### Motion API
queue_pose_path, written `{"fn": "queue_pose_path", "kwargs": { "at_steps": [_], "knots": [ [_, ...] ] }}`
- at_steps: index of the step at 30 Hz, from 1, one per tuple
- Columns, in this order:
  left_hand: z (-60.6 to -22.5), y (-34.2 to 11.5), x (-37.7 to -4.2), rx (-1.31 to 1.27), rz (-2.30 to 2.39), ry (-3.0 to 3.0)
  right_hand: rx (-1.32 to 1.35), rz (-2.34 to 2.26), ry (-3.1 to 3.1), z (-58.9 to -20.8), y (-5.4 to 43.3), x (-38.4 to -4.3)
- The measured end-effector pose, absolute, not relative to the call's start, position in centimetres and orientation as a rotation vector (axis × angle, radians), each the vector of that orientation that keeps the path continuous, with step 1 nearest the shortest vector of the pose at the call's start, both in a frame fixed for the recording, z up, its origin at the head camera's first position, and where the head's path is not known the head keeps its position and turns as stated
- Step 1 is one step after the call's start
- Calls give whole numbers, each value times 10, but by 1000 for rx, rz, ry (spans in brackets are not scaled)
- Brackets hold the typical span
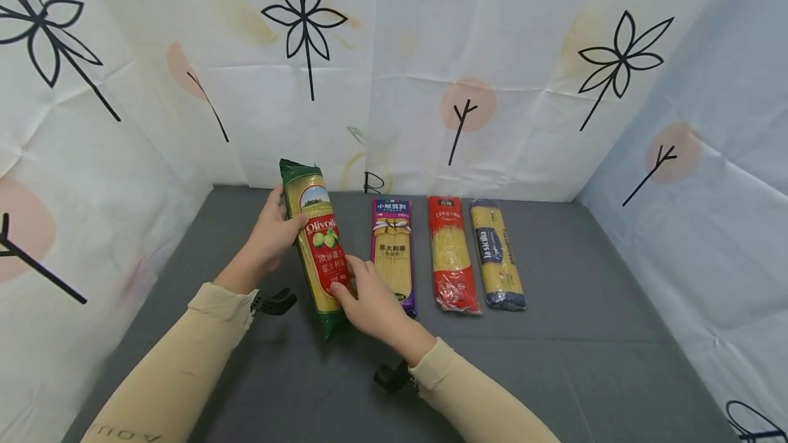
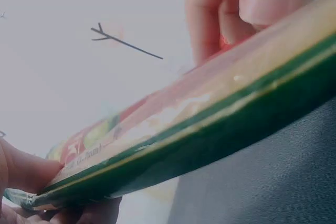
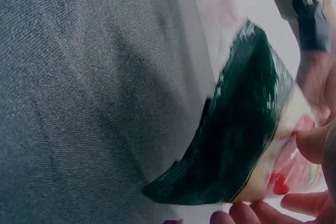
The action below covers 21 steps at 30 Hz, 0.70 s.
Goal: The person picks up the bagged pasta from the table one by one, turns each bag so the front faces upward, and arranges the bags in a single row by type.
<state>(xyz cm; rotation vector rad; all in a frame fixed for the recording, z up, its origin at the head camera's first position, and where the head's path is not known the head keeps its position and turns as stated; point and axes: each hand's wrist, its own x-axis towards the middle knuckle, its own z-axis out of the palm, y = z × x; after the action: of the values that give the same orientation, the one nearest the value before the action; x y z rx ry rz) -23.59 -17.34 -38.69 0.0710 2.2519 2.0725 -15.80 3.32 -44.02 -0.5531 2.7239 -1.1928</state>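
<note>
A green, yellow and red spaghetti packet [image 1: 315,224] is held tilted above the dark table, its top leaning left. My left hand [image 1: 273,227] grips its upper left edge, thumb across the front. Lower down, my right hand [image 1: 372,299] pinches the right edge, thumb on the red label. In the left wrist view the packet's green side [image 2: 210,156] runs between both hands. The right wrist view has the packet's green crimped end [image 3: 236,119] hanging over the cloth. Just right of the packet lies a purple pasta packet [image 1: 392,251], partly behind my right hand.
Farther right on the grey cloth [image 1: 585,292] lie a red spaghetti packet [image 1: 452,255] and a yellow and blue one [image 1: 497,255], roughly side by side. A white patterned curtain [image 1: 406,33] stands behind and along both sides. Black wrist cameras [image 1: 273,301] sit under the sleeves.
</note>
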Motion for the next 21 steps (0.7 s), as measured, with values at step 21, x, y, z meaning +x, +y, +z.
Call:
{"fn": "queue_pose_path", "kwargs": {
  "at_steps": [21],
  "knots": [
    [-412,-181,-238,159,1953,2179,-416,-1644,2113,-460,42,-161]
  ]
}}
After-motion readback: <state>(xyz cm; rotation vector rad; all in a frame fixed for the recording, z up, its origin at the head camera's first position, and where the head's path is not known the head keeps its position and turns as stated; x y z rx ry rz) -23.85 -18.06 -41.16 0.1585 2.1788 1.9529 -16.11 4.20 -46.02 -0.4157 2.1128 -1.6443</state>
